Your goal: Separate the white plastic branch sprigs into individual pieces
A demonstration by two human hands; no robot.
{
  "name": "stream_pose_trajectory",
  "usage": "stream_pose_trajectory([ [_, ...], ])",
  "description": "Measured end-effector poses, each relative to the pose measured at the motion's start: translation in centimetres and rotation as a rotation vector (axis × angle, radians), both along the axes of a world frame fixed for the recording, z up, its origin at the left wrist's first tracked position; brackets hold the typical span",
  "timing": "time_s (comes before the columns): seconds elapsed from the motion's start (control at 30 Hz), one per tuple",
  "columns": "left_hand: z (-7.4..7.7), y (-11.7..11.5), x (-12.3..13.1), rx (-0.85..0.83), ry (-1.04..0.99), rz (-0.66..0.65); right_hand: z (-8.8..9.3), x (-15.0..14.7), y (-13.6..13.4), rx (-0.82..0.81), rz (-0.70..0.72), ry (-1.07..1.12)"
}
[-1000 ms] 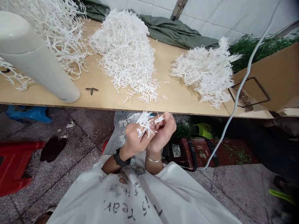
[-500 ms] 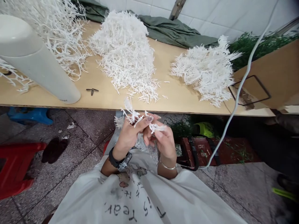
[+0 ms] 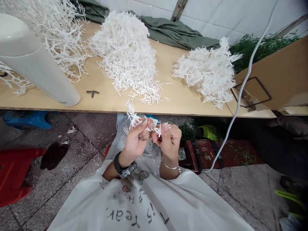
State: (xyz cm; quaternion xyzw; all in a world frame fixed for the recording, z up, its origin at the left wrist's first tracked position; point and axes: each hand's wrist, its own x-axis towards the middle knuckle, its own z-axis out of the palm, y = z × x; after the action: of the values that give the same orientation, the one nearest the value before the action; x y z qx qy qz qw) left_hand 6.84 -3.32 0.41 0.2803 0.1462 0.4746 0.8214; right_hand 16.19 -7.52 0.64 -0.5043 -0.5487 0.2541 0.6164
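Just in front of the table edge, my left hand (image 3: 134, 139) has its fingers closed round a small bunch of white branching sprigs (image 3: 132, 118) that look like plastic. Close beside it, my right hand (image 3: 170, 138) pinches a short white sprig (image 3: 158, 131) between thumb and fingers. Both hands meet at the fingertips, so part of what they hold is hidden. Beyond them on the table rises a large heap of short white sprigs (image 3: 130, 54). To its right lies a smaller heap of feathery white sprigs (image 3: 207, 72).
A tall white bottle (image 3: 45, 69) stands at the left, before a tangle of long white branches (image 3: 66, 37). Seed-like dark bits (image 3: 92, 93) lie near it. A pale cable (image 3: 240, 91) crosses the right side, before a cardboard box (image 3: 286, 70). A red stool (image 3: 14, 173) is on the floor.
My right hand has drawn its fingers into a tighter pinch on a sprig. My left hand has turned slightly, its thumb more upright. The view has shifted a little.
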Motion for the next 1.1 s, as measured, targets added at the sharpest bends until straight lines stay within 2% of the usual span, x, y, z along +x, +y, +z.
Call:
stream_pose_trajectory([
  [0.1, -0.1, -0.3, 0.5, -0.018, -0.039, -0.003, -0.5, -1.1, 0.0, 0.079, -0.161, -0.014],
  [0.23, -0.1, -0.1, 0.5, -0.004, 0.008, 0.035, -1.0, -1.9, 0.6, 0.132, -0.385, -0.060],
  [0.3, 0.4, -0.2, -0.5, -0.002, -0.008, 0.108, -0.7, -1.4, 1.2, 0.240, -0.561, -0.049],
  [0.37, 1.1, -0.4, -1.8, 0.041, -0.049, 0.233, 0.0, -0.5, 1.9, 0.392, -0.721, 0.021],
  [0.47, 2.0, -0.9, -3.6, 0.155, -0.029, 0.395, 1.3, 0.6, 2.8, 0.512, -0.778, 0.162],
  [0.57, 2.3, -0.7, -3.9, 0.115, -0.004, 0.330, 1.6, 1.5, 4.2, 0.486, -0.749, 0.172],
  [0.6, 2.3, -0.6, -3.8, 0.091, -0.006, 0.297, 1.5, 1.9, 4.9, 0.442, -0.737, 0.102],
  [0.67, 2.0, -0.2, -3.3, 0.058, -0.009, 0.274, 1.1, 3.0, 6.5, 0.257, -0.655, -0.160],
  [0.77, 1.7, 0.1, -2.8, 0.009, 0.044, 0.305, 0.5, 4.4, 7.8, -0.015, -0.433, -0.505],
  [0.83, 1.5, 0.3, -2.6, -0.008, 0.096, 0.343, 0.2, 4.2, 7.2, -0.016, -0.269, -0.462],
  [0.9, 1.4, 0.5, -2.6, 0.001, 0.131, 0.377, 0.1, 3.2, 5.6, 0.014, -0.035, -0.285],
  [1.0, 1.2, 0.7, -2.7, 0.027, 0.176, 0.350, 0.3, 1.5, 3.0, 0.017, 0.274, -0.126],
  [1.1, 1.0, 0.8, -2.8, 0.033, 0.196, 0.259, 0.5, 0.5, 2.0, 0.068, 0.334, -0.226],
])
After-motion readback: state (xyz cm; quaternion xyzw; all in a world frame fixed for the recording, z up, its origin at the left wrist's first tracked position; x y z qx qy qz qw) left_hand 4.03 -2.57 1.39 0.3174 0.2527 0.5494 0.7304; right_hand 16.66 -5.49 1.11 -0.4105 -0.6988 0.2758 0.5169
